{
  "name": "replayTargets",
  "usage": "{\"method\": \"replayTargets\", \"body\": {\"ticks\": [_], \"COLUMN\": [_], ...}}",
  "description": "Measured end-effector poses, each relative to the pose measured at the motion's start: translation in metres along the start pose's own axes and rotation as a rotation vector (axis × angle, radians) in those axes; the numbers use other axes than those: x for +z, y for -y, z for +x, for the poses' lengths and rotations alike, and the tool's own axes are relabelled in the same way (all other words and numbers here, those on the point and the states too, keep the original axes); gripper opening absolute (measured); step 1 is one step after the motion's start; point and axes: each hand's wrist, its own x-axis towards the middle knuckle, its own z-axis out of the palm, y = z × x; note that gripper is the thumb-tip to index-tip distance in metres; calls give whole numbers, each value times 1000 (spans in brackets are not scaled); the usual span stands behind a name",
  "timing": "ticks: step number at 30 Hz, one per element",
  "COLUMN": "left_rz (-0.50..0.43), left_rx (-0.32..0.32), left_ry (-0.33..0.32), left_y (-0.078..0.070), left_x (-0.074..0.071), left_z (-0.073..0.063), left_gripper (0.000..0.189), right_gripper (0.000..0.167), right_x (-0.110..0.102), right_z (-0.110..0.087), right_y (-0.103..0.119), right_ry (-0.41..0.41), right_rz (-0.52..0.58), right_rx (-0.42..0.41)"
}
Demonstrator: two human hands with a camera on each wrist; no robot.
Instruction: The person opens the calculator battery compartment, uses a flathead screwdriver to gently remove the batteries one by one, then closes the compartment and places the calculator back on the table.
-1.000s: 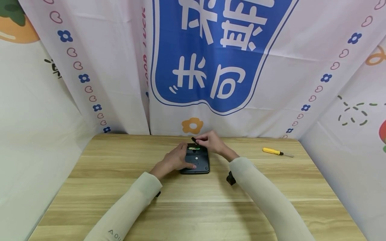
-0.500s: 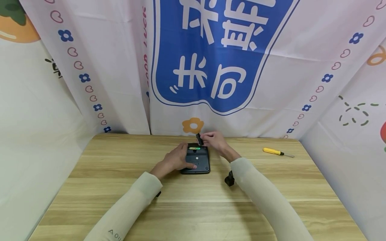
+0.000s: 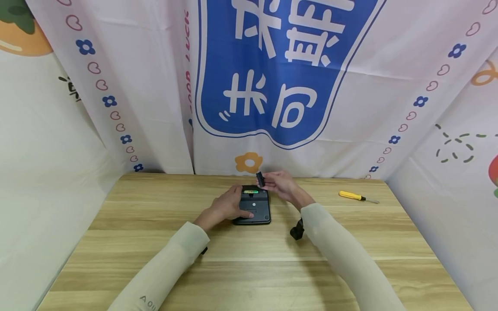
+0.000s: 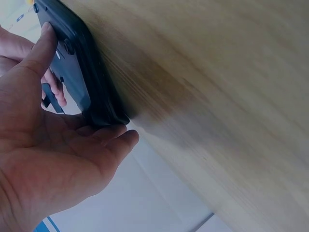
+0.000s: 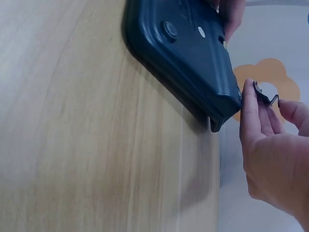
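Observation:
A dark calculator-like device [image 3: 260,211] lies back side up on the table, its battery compartment uncovered. A green battery [image 3: 251,191] shows in the compartment near the far edge. My left hand [image 3: 227,205] grips the device by its left side, thumb over the back and fingers at the far edge. Just above the far right corner, my right hand [image 3: 284,184] pinches a small black battery cover [image 3: 260,179]. In the right wrist view the cover [image 5: 263,96] appears edge-on between thumb and fingers, showing a bent profile.
A yellow-handled screwdriver [image 3: 352,195] lies on the wooden table [image 3: 256,268] at the far right. Behind the table's back edge hangs a printed white curtain [image 3: 218,155], close beyond my right hand.
My right hand has moved right, off the battery compartment, and the cover in its fingers has turned more upright. The left hand and the device have stayed in place.

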Motion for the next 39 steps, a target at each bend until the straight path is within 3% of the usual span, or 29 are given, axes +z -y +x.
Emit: {"method": "replayTargets", "body": {"ticks": [39], "left_rz": [-5], "left_rx": [4], "left_ry": [4], "left_y": [0], "left_x": [1], "left_z": [-3], "left_gripper": [113], "right_gripper": [43], "right_x": [-67], "right_z": [-16], "right_y": [13], "right_ry": [-58], "right_rz": [-30], "right_rx": [31]}}
